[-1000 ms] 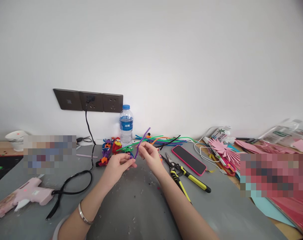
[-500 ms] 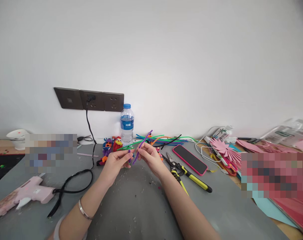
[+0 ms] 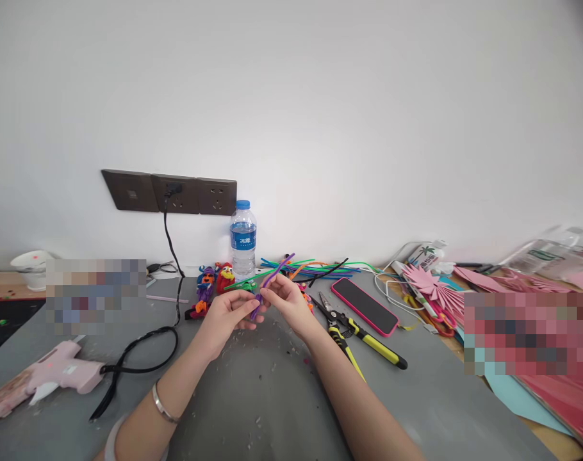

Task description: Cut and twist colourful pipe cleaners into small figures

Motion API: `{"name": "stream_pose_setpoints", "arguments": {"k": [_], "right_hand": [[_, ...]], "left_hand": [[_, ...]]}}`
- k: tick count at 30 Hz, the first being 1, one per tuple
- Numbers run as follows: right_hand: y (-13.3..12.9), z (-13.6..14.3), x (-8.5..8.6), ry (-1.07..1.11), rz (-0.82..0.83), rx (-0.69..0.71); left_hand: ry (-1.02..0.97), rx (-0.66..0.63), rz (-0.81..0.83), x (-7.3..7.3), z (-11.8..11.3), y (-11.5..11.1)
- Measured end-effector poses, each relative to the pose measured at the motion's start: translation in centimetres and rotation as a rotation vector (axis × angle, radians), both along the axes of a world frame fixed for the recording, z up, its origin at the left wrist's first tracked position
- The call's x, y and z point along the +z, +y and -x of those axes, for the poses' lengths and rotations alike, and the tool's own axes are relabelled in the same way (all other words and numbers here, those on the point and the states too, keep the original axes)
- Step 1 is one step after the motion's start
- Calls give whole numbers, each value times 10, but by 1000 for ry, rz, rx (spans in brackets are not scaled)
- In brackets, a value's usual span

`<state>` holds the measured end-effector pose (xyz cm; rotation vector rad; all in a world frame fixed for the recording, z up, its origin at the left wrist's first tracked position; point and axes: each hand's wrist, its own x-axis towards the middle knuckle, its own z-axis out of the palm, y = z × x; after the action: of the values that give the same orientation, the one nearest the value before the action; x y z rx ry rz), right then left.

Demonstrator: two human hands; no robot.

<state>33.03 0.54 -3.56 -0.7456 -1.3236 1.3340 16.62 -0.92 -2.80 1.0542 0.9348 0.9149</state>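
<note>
Between my two hands is a purple pipe cleaner (image 3: 286, 262), its free end sticking up past my right fingers. My left hand (image 3: 232, 315) pinches its lower part, where the purple looks bunched or bent; the exact shape is too small to make out. My right hand (image 3: 288, 303) is closed on the same pipe cleaner higher up. Just behind my fingers lie green pipe cleaners (image 3: 247, 282). Small fuzzy figures, one purple and orange (image 3: 205, 283) and one red and yellow (image 3: 225, 278), stand behind my left hand.
A water bottle (image 3: 243, 240) stands by the wall. Right of my hands lie yellow-handled pliers (image 3: 368, 338), a phone (image 3: 364, 306) and several loose pipe cleaners (image 3: 339, 271). A pink glue gun (image 3: 56, 371) with a black cord lies left; pink folded paper (image 3: 433, 289) lies right.
My hands have come closer together, the left moving slightly right. The purple pipe cleaner's lower end, loose below my right fingers before, is now at my left fingertips.
</note>
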Motion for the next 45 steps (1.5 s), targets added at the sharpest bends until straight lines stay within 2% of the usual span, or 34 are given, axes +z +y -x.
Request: {"name": "stream_pose_setpoints", "arguments": {"k": [14,25,31,36,45], "right_hand": [[2,-1,-3,-112,-103,-95],[3,-6,2,-94,-39,-64],[3,-6,2,32,-29,-66],[4,-5,0,117,-26,-100],[1,0,4,97,-24,-76]], "left_hand": [[62,-30,13,5,0,-3],[25,-29,-2,4,1,-2],[121,50,-161,-4,1,4],[182,95,-305,-4,0,4],[139,179,-330,1,-1,2]]}}
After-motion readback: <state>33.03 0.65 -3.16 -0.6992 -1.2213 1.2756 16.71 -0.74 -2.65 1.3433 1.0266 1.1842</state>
